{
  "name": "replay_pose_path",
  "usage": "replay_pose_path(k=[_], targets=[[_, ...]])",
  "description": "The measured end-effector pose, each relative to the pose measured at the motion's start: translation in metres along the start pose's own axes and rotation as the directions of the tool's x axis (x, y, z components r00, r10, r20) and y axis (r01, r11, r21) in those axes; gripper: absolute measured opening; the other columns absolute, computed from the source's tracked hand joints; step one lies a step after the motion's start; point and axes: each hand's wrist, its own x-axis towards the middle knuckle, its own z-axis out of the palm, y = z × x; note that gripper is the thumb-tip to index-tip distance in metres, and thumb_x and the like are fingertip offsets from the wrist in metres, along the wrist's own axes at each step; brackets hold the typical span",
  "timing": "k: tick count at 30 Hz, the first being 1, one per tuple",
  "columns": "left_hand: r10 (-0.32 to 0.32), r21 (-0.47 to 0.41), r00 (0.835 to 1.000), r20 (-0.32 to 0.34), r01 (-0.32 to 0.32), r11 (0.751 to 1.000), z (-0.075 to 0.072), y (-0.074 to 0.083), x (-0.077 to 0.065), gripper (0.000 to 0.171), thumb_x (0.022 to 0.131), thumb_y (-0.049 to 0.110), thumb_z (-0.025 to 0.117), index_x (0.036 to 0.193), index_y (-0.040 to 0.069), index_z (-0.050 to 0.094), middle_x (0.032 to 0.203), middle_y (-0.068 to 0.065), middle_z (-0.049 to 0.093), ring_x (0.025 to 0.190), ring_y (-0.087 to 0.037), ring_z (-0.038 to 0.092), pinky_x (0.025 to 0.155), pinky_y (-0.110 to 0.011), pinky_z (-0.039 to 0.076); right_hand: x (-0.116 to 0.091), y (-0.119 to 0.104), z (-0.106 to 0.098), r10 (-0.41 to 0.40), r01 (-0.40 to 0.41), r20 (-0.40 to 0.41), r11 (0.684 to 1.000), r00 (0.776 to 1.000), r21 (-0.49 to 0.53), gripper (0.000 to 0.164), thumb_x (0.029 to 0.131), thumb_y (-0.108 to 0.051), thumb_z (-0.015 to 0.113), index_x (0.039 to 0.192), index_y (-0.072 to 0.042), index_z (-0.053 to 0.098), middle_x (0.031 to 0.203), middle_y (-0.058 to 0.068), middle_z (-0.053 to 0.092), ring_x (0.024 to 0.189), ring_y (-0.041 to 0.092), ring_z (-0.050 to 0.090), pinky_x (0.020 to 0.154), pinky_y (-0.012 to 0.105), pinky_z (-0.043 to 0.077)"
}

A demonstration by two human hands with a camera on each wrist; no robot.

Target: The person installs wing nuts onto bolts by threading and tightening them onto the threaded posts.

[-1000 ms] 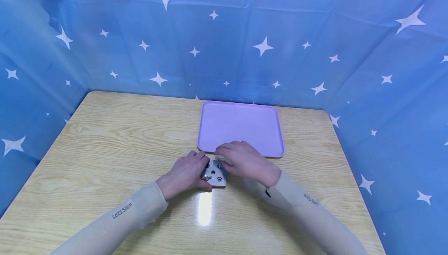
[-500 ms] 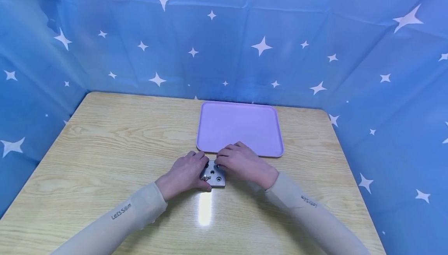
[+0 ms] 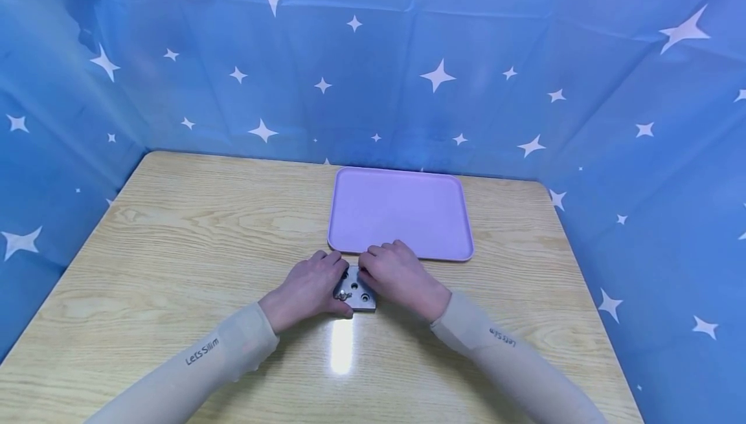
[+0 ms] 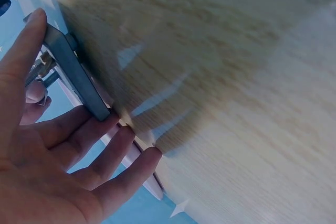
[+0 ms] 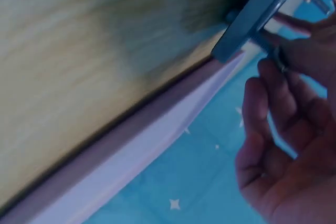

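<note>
A small metal plate [image 3: 357, 294] with several holes lies near the middle of the table. My left hand [image 3: 309, 288] grips it from the left, thumb at the near edge and fingers at the far edge. On its near left corner stands a wing screw [image 3: 344, 295]. At the far right corner, my right hand [image 3: 399, 276] pinches another wing screw [image 5: 279, 59] between thumb and fingers; in the head view the hand hides it. From the left wrist view, the plate's side [image 4: 81, 80] appears raised slightly above the tabletop, with threaded shanks [image 4: 50, 77] on its upper face.
Just behind the plate lies a purple tray [image 3: 402, 213], its near rim close to both hands. The wooden table [image 3: 221, 217] surrounds them. A blue curtain [image 3: 373, 74] with white stars hangs at the back and sides.
My right hand has closed its fingers on the far right wing screw, and its wrist has turned and shifted slightly left and nearer. The left hand and plate stay in place.
</note>
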Motion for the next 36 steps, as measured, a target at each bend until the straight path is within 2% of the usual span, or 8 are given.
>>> replay_pose_path(k=[7, 12, 16, 18, 21, 27, 33, 36], targets=[[-0.008, 0.007, 1.0, 0.009, 0.008, 1.0, 0.0, 0.001, 0.0, 0.072, 0.057, 0.067, 0.08, 0.098, 0.011, 0.061, 0.087, 0.003, 0.051, 0.08, -0.018, 0.05, 0.055, -0.029, 0.042, -0.003, -0.007, 0.005, 0.082, -0.08, -0.069, 0.996, 0.994, 0.024, 0.014, 0.086, -0.02, 0.07, 0.076, -0.013, 0.063, 0.065, -0.004, 0.055, 0.053, 0.012, 0.048, 0.048, 0.028, 0.037], [-0.004, 0.013, 1.0, 0.003, 0.004, 1.0, 0.0, 0.001, 0.0, 0.073, 0.057, 0.067, 0.079, 0.098, 0.01, 0.061, 0.089, 0.002, 0.053, 0.081, -0.019, 0.052, 0.055, -0.03, 0.044, -0.003, -0.004, -0.003, 0.096, -0.098, 0.032, 0.994, 0.995, 0.055, 0.018, 0.09, -0.031, 0.066, 0.09, -0.013, 0.067, 0.075, -0.004, 0.06, 0.063, 0.012, 0.054, 0.057, 0.031, 0.044], [-0.003, 0.015, 1.0, -0.009, 0.003, 1.0, 0.0, 0.001, 0.0, 0.074, 0.056, 0.067, 0.08, 0.1, 0.01, 0.062, 0.091, 0.001, 0.054, 0.082, -0.019, 0.053, 0.055, -0.031, 0.045, -0.004, 0.005, -0.016, -0.02, 0.01, 0.148, 0.997, 0.989, 0.07, 0.028, 0.091, -0.029, 0.065, 0.116, -0.018, 0.065, 0.106, -0.005, 0.065, 0.094, 0.015, 0.059, 0.077, 0.038, 0.048], [-0.004, 0.014, 1.0, -0.009, 0.004, 1.0, 0.0, 0.001, 0.0, 0.075, 0.056, 0.067, 0.08, 0.102, 0.01, 0.062, 0.092, 0.001, 0.054, 0.083, -0.019, 0.053, 0.056, -0.031, 0.045, -0.006, 0.009, -0.021, -0.123, 0.114, 0.192, 0.992, 0.974, 0.054, 0.033, 0.091, -0.022, 0.066, 0.124, -0.021, 0.062, 0.121, -0.007, 0.061, 0.109, 0.016, 0.055, 0.085, 0.04, 0.046], [-0.003, 0.014, 1.0, -0.004, 0.003, 1.0, 0.0, 0.001, 0.0, 0.077, 0.057, 0.067, 0.08, 0.105, 0.01, 0.062, 0.092, 0.002, 0.054, 0.083, -0.019, 0.052, 0.057, -0.031, 0.045, -0.008, 0.014, -0.025, -0.234, 0.235, 0.225, 0.972, 0.946, 0.022, 0.04, 0.09, -0.014, 0.067, 0.128, -0.024, 0.061, 0.131, -0.01, 0.057, 0.119, 0.015, 0.05, 0.089, 0.041, 0.043], [0.002, 0.023, 1.0, -0.004, -0.002, 1.0, 0.001, 0.0, 0.0, 0.073, 0.057, 0.067, 0.08, 0.1, 0.011, 0.062, 0.091, 0.002, 0.053, 0.083, -0.019, 0.052, 0.056, -0.03, 0.044, -0.009, 0.015, -0.022, -0.277, 0.297, 0.221, 0.953, 0.935, -0.059, 0.032, 0.092, -0.013, 0.064, 0.122, -0.025, 0.065, 0.126, -0.013, 0.059, 0.116, 0.013, 0.05, 0.088, 0.038, 0.042], [-0.004, 0.018, 1.0, 0.012, 0.004, 1.0, 0.0, 0.001, 0.001, 0.072, 0.056, 0.066, 0.08, 0.097, 0.011, 0.061, 0.089, 0.002, 0.052, 0.081, -0.019, 0.051, 0.055, -0.03, 0.043, -0.005, 0.014, -0.018, -0.249, 0.267, 0.181, 0.96, 0.951, -0.084, 0.018, 0.091, -0.017, 0.066, 0.107, -0.025, 0.069, 0.111, -0.011, 0.065, 0.107, 0.013, 0.054, 0.086, 0.036, 0.043], [-0.005, 0.015, 1.0, 0.012, 0.005, 1.0, -0.001, 0.001, 0.001, 0.071, 0.056, 0.066, 0.08, 0.097, 0.011, 0.06, 0.089, 0.003, 0.051, 0.08, -0.018, 0.05, 0.055, -0.029, 0.042, -0.003, 0.011, -0.015, -0.23, 0.245, 0.143, 0.965, 0.963, -0.098, 0.008, 0.091, -0.022, 0.067, 0.099, -0.024, 0.07, 0.098, -0.009, 0.066, 0.094, 0.014, 0.056, 0.079, 0.034, 0.043]])
